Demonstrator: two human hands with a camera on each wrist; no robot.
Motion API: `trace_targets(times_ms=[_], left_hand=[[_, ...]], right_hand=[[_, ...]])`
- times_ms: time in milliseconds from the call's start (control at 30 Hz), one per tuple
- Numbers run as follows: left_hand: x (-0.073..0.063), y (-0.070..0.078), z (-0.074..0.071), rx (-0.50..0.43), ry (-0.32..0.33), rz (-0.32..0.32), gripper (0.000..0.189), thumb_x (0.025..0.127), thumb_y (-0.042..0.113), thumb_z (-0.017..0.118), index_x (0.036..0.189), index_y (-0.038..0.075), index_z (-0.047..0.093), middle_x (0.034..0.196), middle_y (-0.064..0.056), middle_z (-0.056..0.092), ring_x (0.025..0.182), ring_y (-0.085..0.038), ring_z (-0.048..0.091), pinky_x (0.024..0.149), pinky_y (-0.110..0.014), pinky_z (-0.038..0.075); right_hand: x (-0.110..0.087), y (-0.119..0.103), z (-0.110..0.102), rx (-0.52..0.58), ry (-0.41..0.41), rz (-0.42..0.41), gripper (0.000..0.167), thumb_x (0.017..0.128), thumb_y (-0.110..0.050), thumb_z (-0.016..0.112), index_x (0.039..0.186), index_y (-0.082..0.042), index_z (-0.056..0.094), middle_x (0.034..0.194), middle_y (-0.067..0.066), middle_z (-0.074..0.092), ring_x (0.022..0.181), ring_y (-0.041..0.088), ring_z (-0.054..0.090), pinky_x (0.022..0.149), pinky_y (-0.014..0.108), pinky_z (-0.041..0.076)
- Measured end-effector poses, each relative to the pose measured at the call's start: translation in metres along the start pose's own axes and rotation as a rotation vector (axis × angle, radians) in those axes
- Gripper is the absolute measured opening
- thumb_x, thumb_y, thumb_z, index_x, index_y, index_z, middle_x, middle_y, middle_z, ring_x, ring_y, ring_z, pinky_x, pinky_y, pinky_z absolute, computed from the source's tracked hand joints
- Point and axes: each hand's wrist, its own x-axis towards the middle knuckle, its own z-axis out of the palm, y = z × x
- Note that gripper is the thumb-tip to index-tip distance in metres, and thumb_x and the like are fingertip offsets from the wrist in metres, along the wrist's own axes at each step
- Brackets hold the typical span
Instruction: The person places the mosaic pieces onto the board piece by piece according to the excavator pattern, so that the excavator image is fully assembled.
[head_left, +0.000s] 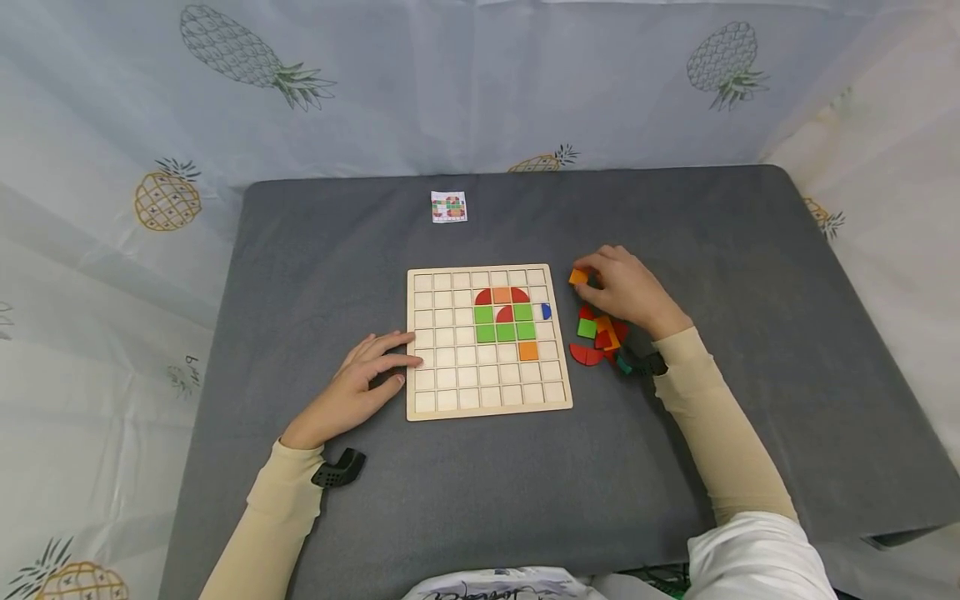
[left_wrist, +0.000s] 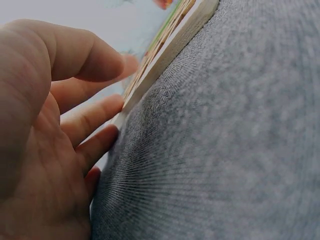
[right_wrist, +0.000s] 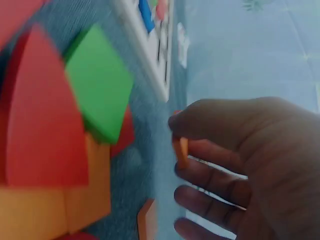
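Observation:
Between thumb and fingers, my right hand (head_left: 630,287) pinches an orange square tile (head_left: 577,276) just off the board's upper right edge. The tile shows edge-on in the right wrist view. My left hand (head_left: 352,387) lies with fingers extended, fingertips at the left edge of a wooden grid board (head_left: 487,412). On the board, green squares (head_left: 506,332) form a U around a red quarter-circle (head_left: 505,314). Above them an orange square (head_left: 501,295) sits between two red quarter-circles. Another orange square (head_left: 528,351) lies lower, and a blue rounded piece (head_left: 546,311) is in the right column.
Right of the board, below my right hand, lies a loose pile with a green square (head_left: 587,327), red rounded pieces (head_left: 585,354) and orange tiles (head_left: 611,340). A small printed card (head_left: 450,207) with a coloured pattern lies behind the board on the grey tablecloth (head_left: 337,250).

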Motion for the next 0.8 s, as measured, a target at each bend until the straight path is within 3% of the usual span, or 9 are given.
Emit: trace_targets(times_ms=[167,433,633,800], left_hand=[[0.001,0.000,0.003,0.030,0.000,-0.010,0.050,0.098,0.019,0.068,0.146,0.019,0.055,0.165,-0.005,0.033,0.157,-0.032,0.020,0.126,-0.058,0.007],[0.008,0.006,0.008,0.218,-0.063,-0.016,0.073,0.100,0.037,0.063,0.162,0.016,0.029,0.172,-0.007,0.012,0.160,-0.034,0.008,0.126,-0.058,0.006],[0.010,0.022,0.003,0.293,-0.148,-0.084,0.081,0.098,0.039,0.066,0.162,0.013,0.024,0.173,-0.009,0.007,0.160,-0.036,0.004,0.127,-0.058,0.004],[0.016,0.041,-0.004,0.436,-0.220,-0.131,0.086,0.094,0.040,0.071,0.161,0.009,0.027,0.172,-0.014,0.011,0.158,-0.040,0.012,0.125,-0.062,0.014]], right_hand=[[-0.006,-0.013,-0.002,0.124,0.001,-0.019,0.040,0.098,-0.028,0.067,0.131,-0.005,0.066,0.121,0.014,0.062,0.109,0.029,0.051,0.095,0.050,0.050],[-0.017,-0.035,-0.005,0.187,0.022,-0.128,0.038,0.096,-0.023,0.071,0.128,-0.005,0.067,0.119,0.010,0.064,0.111,0.029,0.054,0.092,0.044,0.050],[-0.019,-0.053,-0.005,0.177,0.012,-0.239,0.034,0.096,-0.022,0.071,0.125,-0.005,0.068,0.114,0.009,0.064,0.105,0.030,0.054,0.085,0.040,0.047],[-0.020,-0.071,0.000,0.153,-0.016,-0.289,0.034,0.095,-0.023,0.071,0.125,-0.008,0.069,0.115,0.007,0.065,0.102,0.027,0.053,0.083,0.038,0.045]])
